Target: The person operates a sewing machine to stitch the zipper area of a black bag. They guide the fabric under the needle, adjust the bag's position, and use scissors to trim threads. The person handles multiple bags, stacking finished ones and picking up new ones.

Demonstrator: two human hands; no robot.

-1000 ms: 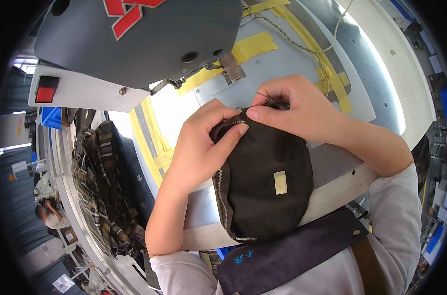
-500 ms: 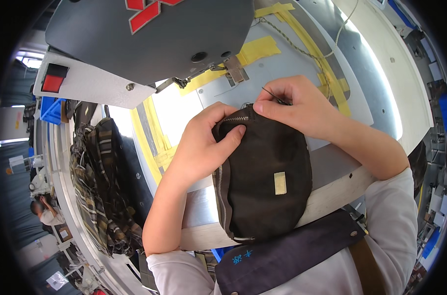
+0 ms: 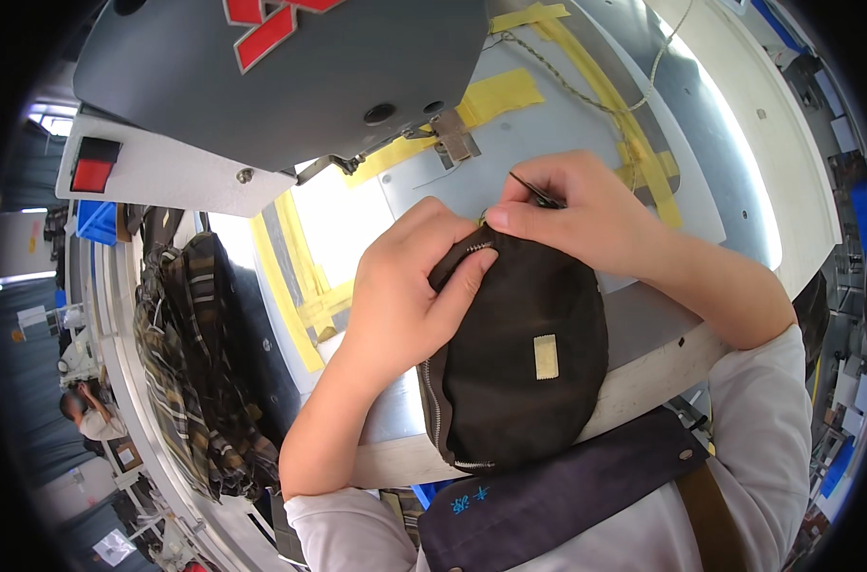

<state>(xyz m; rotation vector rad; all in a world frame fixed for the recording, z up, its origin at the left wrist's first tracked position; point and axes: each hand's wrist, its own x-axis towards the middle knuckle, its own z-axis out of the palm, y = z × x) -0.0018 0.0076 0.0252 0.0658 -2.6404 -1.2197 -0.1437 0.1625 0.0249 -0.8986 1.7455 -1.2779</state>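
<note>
A dark brown fabric pouch with a metal zipper down its left side lies in front of me, over the table's near edge. A small pale yellow patch sits on its face. My left hand grips the pouch's upper left edge, thumb on top beside the zipper teeth. At the top edge, my right hand pinches the fabric between thumb and forefinger. A thin, dark, pointed tool is tucked in that same hand; its exact kind is partly hidden by the fingers.
The grey head of a sewing machine overhangs the upper left, its metal presser part just beyond my hands. Yellow tape marks the table plate. Plaid fabric pieces hang at left. Another person sits far left.
My left hand has slid slightly right and toward my right hand along the pouch's top edge, covering more of the zipper. The right hand stays almost in place.
</note>
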